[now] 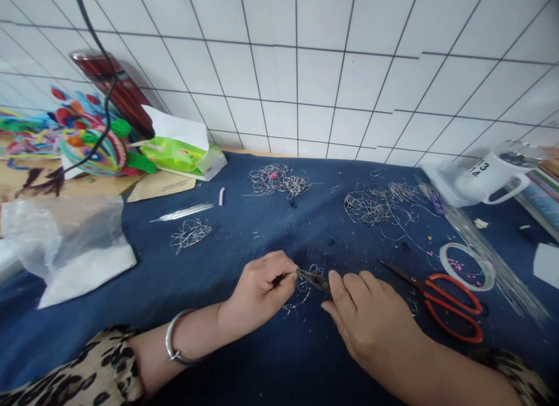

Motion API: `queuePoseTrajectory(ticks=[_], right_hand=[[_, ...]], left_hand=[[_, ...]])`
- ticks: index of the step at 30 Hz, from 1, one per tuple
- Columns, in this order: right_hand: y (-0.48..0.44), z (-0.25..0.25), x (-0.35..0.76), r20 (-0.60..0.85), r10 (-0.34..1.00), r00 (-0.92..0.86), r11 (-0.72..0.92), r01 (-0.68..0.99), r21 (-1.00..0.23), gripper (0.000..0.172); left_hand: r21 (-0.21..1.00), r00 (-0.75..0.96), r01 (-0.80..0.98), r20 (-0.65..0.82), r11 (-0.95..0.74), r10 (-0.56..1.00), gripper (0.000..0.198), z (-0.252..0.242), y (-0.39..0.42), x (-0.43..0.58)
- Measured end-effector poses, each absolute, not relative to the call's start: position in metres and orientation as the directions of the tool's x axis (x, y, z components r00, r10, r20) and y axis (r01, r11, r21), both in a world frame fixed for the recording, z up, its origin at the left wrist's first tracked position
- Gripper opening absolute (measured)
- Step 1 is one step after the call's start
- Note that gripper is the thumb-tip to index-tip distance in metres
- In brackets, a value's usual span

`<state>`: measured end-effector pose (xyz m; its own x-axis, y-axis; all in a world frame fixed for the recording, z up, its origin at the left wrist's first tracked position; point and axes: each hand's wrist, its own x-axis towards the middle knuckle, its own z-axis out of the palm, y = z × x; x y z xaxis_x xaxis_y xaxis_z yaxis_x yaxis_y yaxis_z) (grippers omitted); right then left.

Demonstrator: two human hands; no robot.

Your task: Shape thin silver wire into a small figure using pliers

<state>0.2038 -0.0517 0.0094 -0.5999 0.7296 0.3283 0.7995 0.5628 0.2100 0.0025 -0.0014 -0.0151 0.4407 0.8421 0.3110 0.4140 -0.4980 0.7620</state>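
Note:
My right hand (367, 313) is closed around a pair of pliers (318, 281), whose jaws point left. My left hand (266, 283) pinches at the tip of those jaws. Whatever sits between its thumb and finger is too small to make out, though it looks like a bit of thin wire. Beneath the pliers a loose bunch of bent wire (299, 301) lies on the dark blue cloth (218, 336). Red-handled scissors (449, 304) rest to the right of my right hand, blades pointing up and left.
Tangled wire pieces (379, 202) and another wire heap (279, 179) lie farther back. Long straight wires (489, 249) run along the right, beside a round dish (467, 266) with pink beads and a white mug (502, 176). A plastic bag (87, 249) of white material lies left.

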Motion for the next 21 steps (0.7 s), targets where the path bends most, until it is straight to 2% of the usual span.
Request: queuePoseTrajectory(ticks=[9,12,15,21], right_hand=[[-0.057,0.018,0.201,0.279,0.695,-0.662,0.562,0.743,0.364,0.037],[-0.056,0.018,0.203,0.274,0.689,-0.671,0.568,0.735,0.371,0.039],[-0.049,0.017,0.208,0.308,0.710,-0.633,0.584,0.774,0.242,0.033],[-0.033,0.017,0.218,0.151,0.843,-0.516,0.538,0.811,-0.232,0.025]], left_hand=[[0.771,0.449,0.414,0.289,-0.484,0.845,0.015,-0.014,-0.002,0.003],[0.783,0.443,0.412,0.275,-0.466,0.853,0.015,-0.013,-0.003,0.003],[0.809,0.437,0.409,0.233,-0.422,0.869,0.014,-0.012,-0.001,0.002],[0.902,0.494,0.294,0.140,-0.316,0.858,0.012,-0.008,0.006,0.001]])
